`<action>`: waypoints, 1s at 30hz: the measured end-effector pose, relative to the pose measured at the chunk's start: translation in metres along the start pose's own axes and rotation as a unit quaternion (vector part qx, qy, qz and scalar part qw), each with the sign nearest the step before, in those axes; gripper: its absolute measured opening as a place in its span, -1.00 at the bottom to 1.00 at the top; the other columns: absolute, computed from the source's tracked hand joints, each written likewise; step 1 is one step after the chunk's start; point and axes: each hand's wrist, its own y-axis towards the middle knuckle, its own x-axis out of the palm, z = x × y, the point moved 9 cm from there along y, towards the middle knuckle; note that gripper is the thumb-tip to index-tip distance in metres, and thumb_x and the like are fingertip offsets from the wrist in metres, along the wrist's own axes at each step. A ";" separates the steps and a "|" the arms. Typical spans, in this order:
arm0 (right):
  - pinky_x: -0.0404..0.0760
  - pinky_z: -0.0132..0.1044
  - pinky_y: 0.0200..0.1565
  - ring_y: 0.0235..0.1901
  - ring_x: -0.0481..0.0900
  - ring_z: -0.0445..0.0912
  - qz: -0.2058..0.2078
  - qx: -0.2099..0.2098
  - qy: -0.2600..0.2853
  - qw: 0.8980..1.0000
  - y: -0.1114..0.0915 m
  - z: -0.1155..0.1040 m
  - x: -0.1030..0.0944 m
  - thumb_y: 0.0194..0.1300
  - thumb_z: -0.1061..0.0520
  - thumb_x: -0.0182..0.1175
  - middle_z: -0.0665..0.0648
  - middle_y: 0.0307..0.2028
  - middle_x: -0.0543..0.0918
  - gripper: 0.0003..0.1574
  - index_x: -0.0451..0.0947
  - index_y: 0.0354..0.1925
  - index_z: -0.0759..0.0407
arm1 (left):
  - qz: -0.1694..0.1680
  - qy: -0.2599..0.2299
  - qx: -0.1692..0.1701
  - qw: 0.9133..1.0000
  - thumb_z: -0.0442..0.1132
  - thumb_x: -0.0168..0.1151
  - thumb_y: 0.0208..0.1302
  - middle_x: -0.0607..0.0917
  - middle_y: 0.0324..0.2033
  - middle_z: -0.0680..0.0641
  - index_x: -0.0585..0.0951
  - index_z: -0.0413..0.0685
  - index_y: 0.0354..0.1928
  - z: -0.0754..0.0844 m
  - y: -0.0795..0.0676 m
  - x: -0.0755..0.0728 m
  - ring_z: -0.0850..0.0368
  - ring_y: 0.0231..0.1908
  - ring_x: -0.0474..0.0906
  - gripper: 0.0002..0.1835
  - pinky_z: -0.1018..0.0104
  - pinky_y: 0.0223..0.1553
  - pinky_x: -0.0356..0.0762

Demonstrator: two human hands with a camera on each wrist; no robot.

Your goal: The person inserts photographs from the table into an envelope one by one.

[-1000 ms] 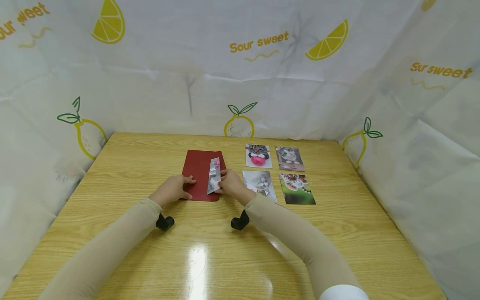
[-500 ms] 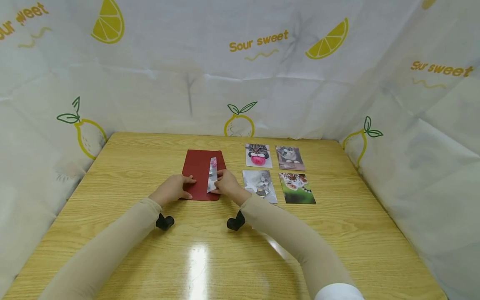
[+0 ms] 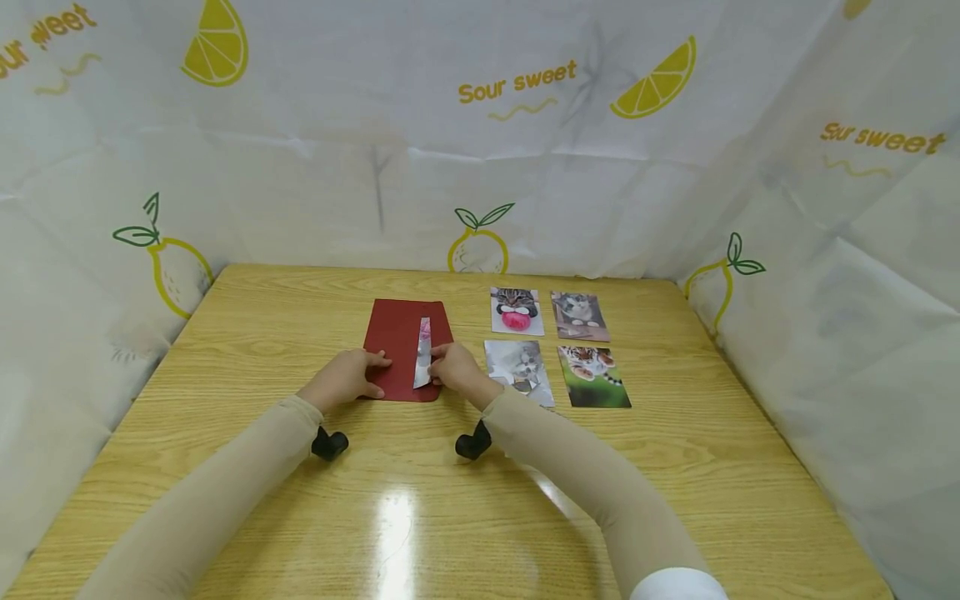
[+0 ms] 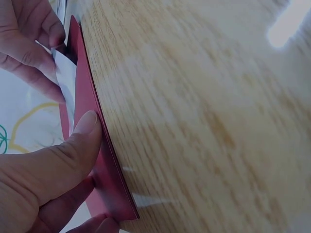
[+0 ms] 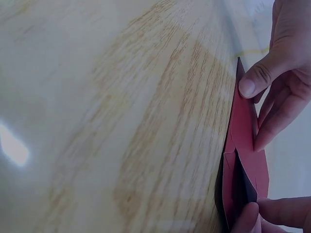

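A red envelope [image 3: 399, 333] lies flat on the table. A picture card [image 3: 422, 360] with grey and pink print shows as a narrow slanted strip at its right side; the rest seems hidden inside. My right hand [image 3: 459, 370] pinches this card at its right edge. In the left wrist view, the card [image 4: 65, 82] looks like a pale curved sheet between the fingers and the envelope. My left hand [image 3: 347, 377] presses the envelope's left part with thumb and fingertips. In the right wrist view, the mouth of the envelope [image 5: 227, 189] gapes beside my right fingertips.
Right of the envelope lie a cat card with a pink ball [image 3: 517, 312], a grey-and-white cat card [image 3: 580, 317], a pale grey animal card [image 3: 517, 367] and a tiger card [image 3: 595, 377]. A white lemon-print cloth [image 3: 337, 192] hangs around the wooden table [image 3: 300, 517].
My right hand has moved slightly left with the card, and the card's visible strip has become narrower. The left hand and the envelope have stayed in place.
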 end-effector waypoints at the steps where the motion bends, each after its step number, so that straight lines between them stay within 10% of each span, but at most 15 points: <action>1: 0.61 -0.38 -0.35 -0.47 0.53 -0.14 -0.001 -0.003 -0.001 1.000 -0.001 -0.001 0.000 0.24 0.39 0.09 0.19 -0.41 0.57 -0.52 0.41 0.16 0.37 | 0.000 0.001 0.001 1.000 -0.22 0.37 0.06 0.34 0.27 -0.18 0.47 -0.11 0.21 0.000 0.000 0.000 -0.23 0.30 0.12 -0.40 -0.04 0.24 0.19; 17: 0.45 -0.42 -0.45 -0.44 0.43 -0.11 -0.022 -0.009 -0.036 0.999 -0.005 -0.004 0.007 0.28 0.30 0.11 0.20 -0.11 0.57 -0.57 0.48 0.13 0.26 | -0.002 -0.003 0.004 1.000 -0.22 0.38 0.06 0.34 0.27 -0.18 0.47 -0.12 0.21 -0.001 0.003 0.001 -0.21 0.30 0.12 -0.39 -0.03 0.25 0.18; 30: 0.42 -0.45 -0.48 -0.47 0.41 -0.15 -0.017 0.001 -0.026 1.000 -0.003 -0.003 0.009 0.28 0.32 0.11 0.05 -0.47 0.52 -0.61 0.52 0.08 0.28 | -0.001 -0.002 0.002 1.000 -0.25 0.37 0.06 0.34 0.27 -0.18 0.47 -0.13 0.20 0.001 0.002 0.000 -0.21 0.30 0.12 -0.40 -0.03 0.25 0.19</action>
